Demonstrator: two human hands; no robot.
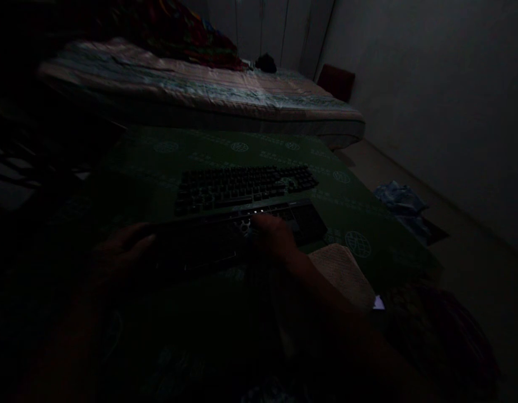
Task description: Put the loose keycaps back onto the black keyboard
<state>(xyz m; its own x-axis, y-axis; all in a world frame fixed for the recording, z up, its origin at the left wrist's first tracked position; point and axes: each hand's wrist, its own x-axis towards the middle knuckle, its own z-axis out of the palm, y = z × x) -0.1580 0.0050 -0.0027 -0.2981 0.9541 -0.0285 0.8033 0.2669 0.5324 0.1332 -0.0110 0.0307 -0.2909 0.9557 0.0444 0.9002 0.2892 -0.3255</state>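
Note:
The room is very dark. A black keyboard (pixel 246 187) lies on a green patterned mat (pixel 347 196). In front of it sits a second dark device (pixel 301 221), like a laptop base, with small lit dots. My left hand (pixel 122 252) rests at that device's left end, fingers curled against its edge. My right hand (pixel 273 235) lies on top of its middle, fingers bent down onto it. Whether either hand grips anything is lost in the dark. A watch with a lit face (pixel 378 303) is on my right wrist.
A bed with a striped sheet (pixel 208 89) runs behind the mat, with crumpled cloth (pixel 179 33) on it. A pale woven cloth (pixel 340 271) lies by my right forearm. Blue clothing (pixel 399 198) lies on the floor to the right, by the bare wall (pixel 443 89).

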